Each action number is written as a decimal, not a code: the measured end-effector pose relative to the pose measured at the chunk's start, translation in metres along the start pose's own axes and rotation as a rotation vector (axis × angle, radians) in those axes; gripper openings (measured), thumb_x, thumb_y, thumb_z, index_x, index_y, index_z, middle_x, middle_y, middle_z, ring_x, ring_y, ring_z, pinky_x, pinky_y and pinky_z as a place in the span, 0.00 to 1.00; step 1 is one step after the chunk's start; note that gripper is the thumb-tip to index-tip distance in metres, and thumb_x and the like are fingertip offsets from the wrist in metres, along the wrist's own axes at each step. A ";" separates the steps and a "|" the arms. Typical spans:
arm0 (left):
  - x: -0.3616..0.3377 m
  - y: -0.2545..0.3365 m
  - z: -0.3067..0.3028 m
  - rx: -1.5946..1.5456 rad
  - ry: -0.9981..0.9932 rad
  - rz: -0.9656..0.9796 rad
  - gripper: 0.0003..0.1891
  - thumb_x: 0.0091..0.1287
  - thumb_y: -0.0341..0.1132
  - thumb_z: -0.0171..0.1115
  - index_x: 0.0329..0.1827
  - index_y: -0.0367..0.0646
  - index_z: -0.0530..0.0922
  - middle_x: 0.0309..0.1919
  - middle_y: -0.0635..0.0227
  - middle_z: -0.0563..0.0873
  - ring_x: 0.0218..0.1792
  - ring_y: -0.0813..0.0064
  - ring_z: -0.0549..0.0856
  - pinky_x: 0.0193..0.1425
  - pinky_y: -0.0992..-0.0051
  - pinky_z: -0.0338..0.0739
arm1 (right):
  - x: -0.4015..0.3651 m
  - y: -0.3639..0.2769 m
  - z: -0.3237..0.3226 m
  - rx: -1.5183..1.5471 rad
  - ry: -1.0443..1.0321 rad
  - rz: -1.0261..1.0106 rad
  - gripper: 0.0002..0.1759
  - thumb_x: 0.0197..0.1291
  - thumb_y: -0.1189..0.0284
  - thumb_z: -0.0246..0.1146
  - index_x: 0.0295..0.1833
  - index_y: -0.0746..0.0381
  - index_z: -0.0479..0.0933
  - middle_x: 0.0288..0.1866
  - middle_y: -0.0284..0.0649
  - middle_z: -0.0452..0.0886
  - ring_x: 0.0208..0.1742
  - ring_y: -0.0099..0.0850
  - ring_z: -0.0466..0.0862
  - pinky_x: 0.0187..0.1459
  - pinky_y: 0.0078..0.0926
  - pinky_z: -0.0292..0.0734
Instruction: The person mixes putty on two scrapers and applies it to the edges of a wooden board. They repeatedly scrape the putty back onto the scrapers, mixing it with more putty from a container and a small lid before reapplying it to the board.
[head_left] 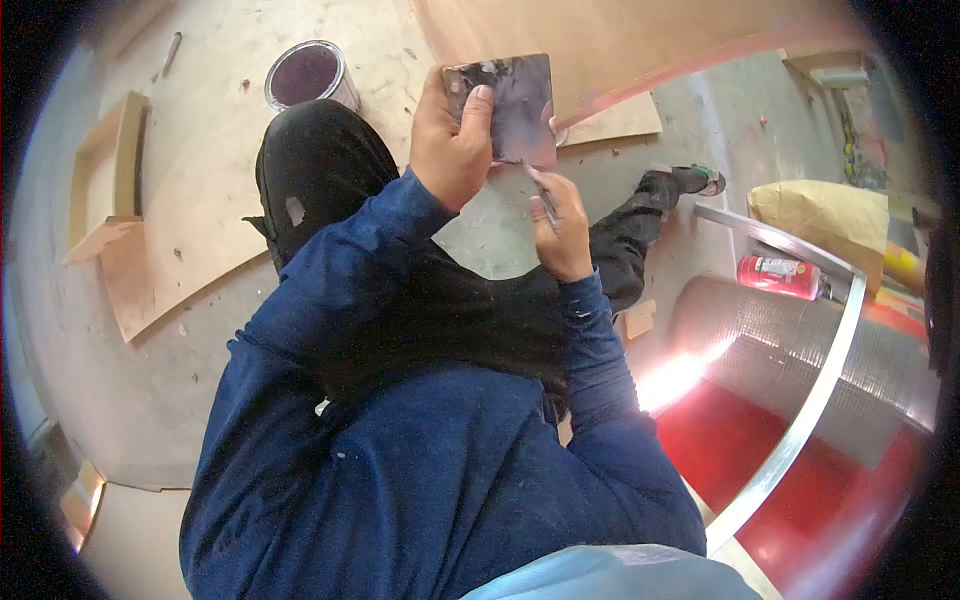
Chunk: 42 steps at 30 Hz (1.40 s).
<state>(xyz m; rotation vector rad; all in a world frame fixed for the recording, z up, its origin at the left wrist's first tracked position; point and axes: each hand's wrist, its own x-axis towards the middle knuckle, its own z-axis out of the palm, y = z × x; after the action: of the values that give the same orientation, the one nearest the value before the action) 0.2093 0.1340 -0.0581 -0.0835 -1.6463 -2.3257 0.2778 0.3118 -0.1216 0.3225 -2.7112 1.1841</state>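
My left hand [448,140] grips a flat square plate [522,105] by its left side, thumb across its face. The plate is dark and shiny, with black smears along the top and a pinkish lower part. My right hand [563,228] is closed around a slim grey tool [544,192], whose tip is right at the plate's lower edge. Most of the tool is hidden by the fingers, and its exact kind I cannot tell. Just left of the plate, beyond my bent knee, stands an open can [308,78] of dark purplish material.
A large wooden panel [630,40] with a pink edge lies ahead. To the left rests a wooden tray-like frame [107,180] on a board. At right are a curved metal rail [815,410], a red bottle [780,276], a paper bag [820,215] and a silvery roll [740,310].
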 end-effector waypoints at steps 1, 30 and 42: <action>0.003 -0.003 0.000 0.001 0.013 0.007 0.08 0.73 0.27 0.51 0.51 0.34 0.68 0.38 0.63 0.82 0.38 0.80 0.81 0.41 0.77 0.78 | -0.001 0.003 0.001 0.158 0.036 0.124 0.17 0.68 0.77 0.56 0.61 0.64 0.73 0.55 0.40 0.77 0.57 0.31 0.76 0.61 0.28 0.69; -0.041 -0.064 0.065 0.587 0.008 0.362 0.20 0.60 0.20 0.55 0.57 0.41 0.75 0.31 0.48 0.84 0.31 0.50 0.86 0.33 0.63 0.79 | -0.060 0.151 0.038 0.611 0.524 0.530 0.16 0.72 0.70 0.50 0.61 0.64 0.70 0.49 0.38 0.79 0.42 0.29 0.82 0.36 0.31 0.83; -0.040 -0.071 0.064 0.513 -0.064 0.408 0.28 0.55 0.17 0.54 0.62 0.40 0.75 0.34 0.46 0.83 0.33 0.48 0.85 0.37 0.63 0.80 | -0.051 0.112 0.030 0.868 0.504 0.613 0.17 0.72 0.70 0.50 0.61 0.64 0.69 0.50 0.40 0.79 0.42 0.32 0.82 0.36 0.32 0.83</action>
<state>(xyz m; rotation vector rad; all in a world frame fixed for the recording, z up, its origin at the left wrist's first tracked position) 0.2212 0.2230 -0.1092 -0.3487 -1.9833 -1.5754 0.2952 0.3703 -0.2329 -0.6791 -1.7608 2.1875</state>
